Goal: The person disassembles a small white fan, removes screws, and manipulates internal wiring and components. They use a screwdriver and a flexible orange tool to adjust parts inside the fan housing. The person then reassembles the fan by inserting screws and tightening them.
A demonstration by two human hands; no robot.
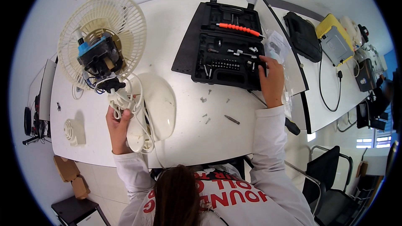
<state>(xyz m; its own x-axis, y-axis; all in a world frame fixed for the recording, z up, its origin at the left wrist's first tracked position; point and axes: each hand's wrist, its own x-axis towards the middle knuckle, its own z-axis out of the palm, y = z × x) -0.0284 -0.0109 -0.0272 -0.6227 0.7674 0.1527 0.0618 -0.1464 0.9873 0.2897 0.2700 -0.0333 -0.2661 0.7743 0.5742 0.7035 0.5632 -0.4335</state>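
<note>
A cream desk fan [136,29] stands at the left with its rear housing off, showing a dark motor [101,56], a blue part and loose wires. My left hand [118,127] is closed around the fan's neck below the motor, beside a looped white cable [144,123]. The oval fan base [161,104] lies just to its right. My right hand [273,81] reaches to the right edge of an open black tool case [234,77], thumb and forefinger apart by small metal sockets [249,62]. I see nothing held between those fingers. A red flexible shaft [238,29] rests in the case.
Several screws [203,99] and a dark screwdriver bit [232,119] lie on the white table [188,142]. A cream motor cover [74,132] sits at the left. By my right forearm is a black handle [292,126]. A second table holds a black case [303,35] and a yellow-grey box [336,42].
</note>
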